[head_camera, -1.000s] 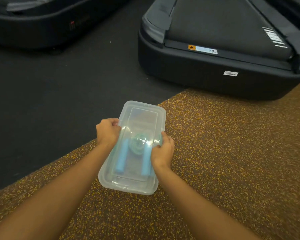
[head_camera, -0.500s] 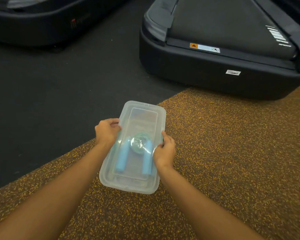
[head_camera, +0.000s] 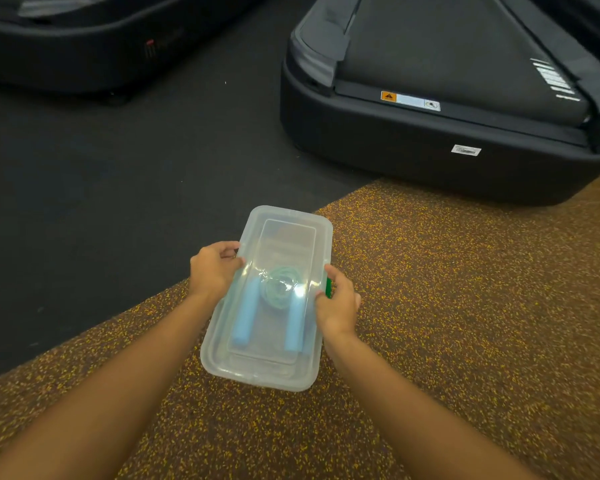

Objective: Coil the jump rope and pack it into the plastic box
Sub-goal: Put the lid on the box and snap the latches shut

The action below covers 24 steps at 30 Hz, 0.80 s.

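Observation:
A clear plastic box [head_camera: 267, 370] with its lid on rests on the speckled floor. Through the lid I see the jump rope [head_camera: 280, 292]: a green coil between two light blue handles lying side by side. My left hand [head_camera: 213, 270] grips the box's left long edge, fingers curled at the rim. My right hand [head_camera: 336, 301] holds the right long edge, by a green latch [head_camera: 328, 287] that shows beside its fingers.
A black treadmill base [head_camera: 430, 147] stands close beyond the box at the right. Another dark machine [head_camera: 84, 39] lies at the far left. Dark flooring [head_camera: 101, 188] meets the brown-and-yellow speckled mat [head_camera: 465, 323] diagonally just left of the box.
The box and both hands stay almost in place. My right hand has shifted slightly outward on the right edge, uncovering the green latch.

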Motion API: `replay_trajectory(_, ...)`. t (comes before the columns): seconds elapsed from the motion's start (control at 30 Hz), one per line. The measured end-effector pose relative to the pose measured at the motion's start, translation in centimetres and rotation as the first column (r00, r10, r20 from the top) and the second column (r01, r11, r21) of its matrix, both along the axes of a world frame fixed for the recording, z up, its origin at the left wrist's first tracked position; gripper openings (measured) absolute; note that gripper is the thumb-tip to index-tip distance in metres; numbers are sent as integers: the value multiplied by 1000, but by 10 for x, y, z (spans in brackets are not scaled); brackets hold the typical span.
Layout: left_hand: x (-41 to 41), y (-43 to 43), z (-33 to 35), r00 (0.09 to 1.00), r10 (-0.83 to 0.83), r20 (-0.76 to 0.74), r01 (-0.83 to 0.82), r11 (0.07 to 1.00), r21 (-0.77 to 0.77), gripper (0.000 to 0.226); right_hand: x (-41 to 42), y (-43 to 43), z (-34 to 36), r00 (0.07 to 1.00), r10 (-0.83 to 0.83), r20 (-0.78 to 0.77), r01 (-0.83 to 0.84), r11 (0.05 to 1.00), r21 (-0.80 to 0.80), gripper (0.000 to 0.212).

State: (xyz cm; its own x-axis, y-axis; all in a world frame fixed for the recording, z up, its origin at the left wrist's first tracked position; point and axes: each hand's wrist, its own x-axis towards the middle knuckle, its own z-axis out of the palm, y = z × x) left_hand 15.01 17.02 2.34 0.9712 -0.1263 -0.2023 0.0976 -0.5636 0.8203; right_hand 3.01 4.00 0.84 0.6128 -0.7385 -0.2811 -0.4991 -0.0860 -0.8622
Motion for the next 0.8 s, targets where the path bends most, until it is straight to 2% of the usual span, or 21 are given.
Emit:
replay_trajectory(0.17, 1, 0, 1, 1000, -19, -23, 19, 1000, 6, 34, -1, -7, -1, 1000, 0, 12, 0, 999, 43, 52)
replay_trajectory(0.27, 0, 2, 1, 998, -12, -59, 12, 1000, -8, 35, -1, -9, -2, 998, -38, 43, 29, 980, 196, 65)
replay_trajectory(0.4, 1, 10, -2, 975, 28, -219, -46, 996, -78, 51, -6, -19, 2, 995, -71, 64, 32, 881, 472, 77)
replay_trajectory(0.5, 5, 14, -2, 937, 29, -348, -86, 985, -149, 55, -10, -26, -2, 996, -61, 58, 15, 803, 596, 90)
replay_trajectory(0.57, 8, 15, -5, 902, 38, -430, -108, 984, -139, 58, -11, -25, -5, 997, -58, 51, 11, 762, 647, 92)
replay_trajectory(0.63, 9, 16, -6, 878, 49, -476, -118, 986, -117, 61, -12, -24, -7, 995, -73, 66, 7, 725, 689, 86)
replay_trajectory(0.73, 8, 14, -9, 854, 36, -520, -109, 988, -111, 65, -13, -26, -9, 989, -105, 103, -4, 680, 733, 59)
replay_trajectory(0.8, 8, 13, -13, 840, 37, -541, -120, 986, -119, 68, -13, -27, -6, 988, -108, 110, -8, 678, 735, 48)
